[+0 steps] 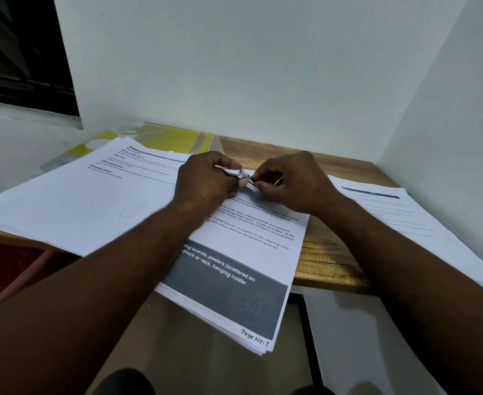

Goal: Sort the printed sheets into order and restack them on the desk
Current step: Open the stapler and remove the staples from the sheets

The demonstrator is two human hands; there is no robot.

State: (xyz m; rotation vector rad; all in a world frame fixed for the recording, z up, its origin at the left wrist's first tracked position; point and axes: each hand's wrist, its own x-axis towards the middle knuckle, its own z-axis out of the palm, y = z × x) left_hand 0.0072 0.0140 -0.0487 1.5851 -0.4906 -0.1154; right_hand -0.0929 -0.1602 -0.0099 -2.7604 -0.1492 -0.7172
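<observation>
Pinched between left hand [206,181] and right hand [291,183]: a small shiny metal fastener [241,174] at the far edge of the white printed stack marked page 7 [243,252], overhanging the brown wooden desk [325,252]. Ease it off straight, pressing the sheets flat to avoid tearing corners.

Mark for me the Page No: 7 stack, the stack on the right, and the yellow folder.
Page No: 7 stack [226,297]: head view, on its grey printed band.
right stack [399,209]: head view, on its top sheet.
yellow folder [172,141]: head view, on its yellow cover.
</observation>
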